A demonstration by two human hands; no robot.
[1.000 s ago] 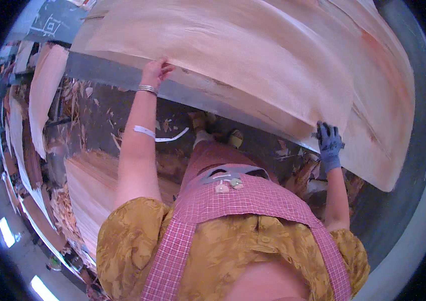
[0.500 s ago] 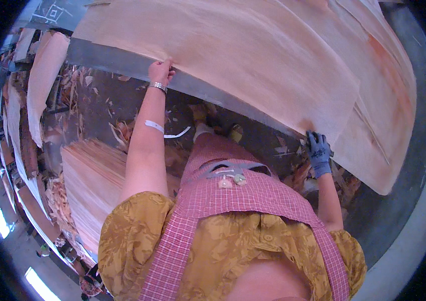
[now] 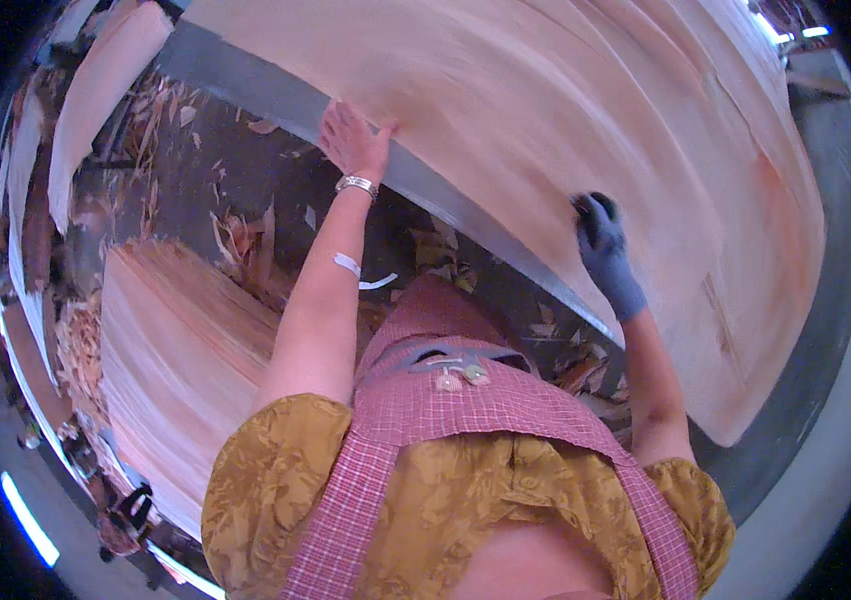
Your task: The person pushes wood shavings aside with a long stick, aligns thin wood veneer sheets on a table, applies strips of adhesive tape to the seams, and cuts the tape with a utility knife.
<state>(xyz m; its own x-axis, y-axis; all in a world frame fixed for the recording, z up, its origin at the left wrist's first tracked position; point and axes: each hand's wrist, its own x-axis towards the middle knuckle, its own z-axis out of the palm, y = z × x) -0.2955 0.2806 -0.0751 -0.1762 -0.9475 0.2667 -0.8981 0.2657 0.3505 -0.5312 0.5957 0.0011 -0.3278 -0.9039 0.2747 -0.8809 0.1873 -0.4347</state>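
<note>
A broad sheet of pale pinkish wood veneer lies on a dark grey table, over other sheets. My bare left hand, with a metal watch at the wrist, rests open at the table's near edge, its thumb reaching the veneer's border. My right hand wears a blue-grey glove with dark fingertips. It is over the veneer, right of the middle, with fingers curled in and slightly blurred. Whatever may be inside those fingers is hidden.
A stack of veneer sheets stands at the lower left. Wood scraps litter the dark floor between it and the table. Another curved veneer strip hangs at the upper left. A person is far off at the lower left.
My left hand has unclosed from the veneer's edge and moved slightly right. My right hand has gone from the near edge up and inward over the sheet. The view has turned somewhat.
</note>
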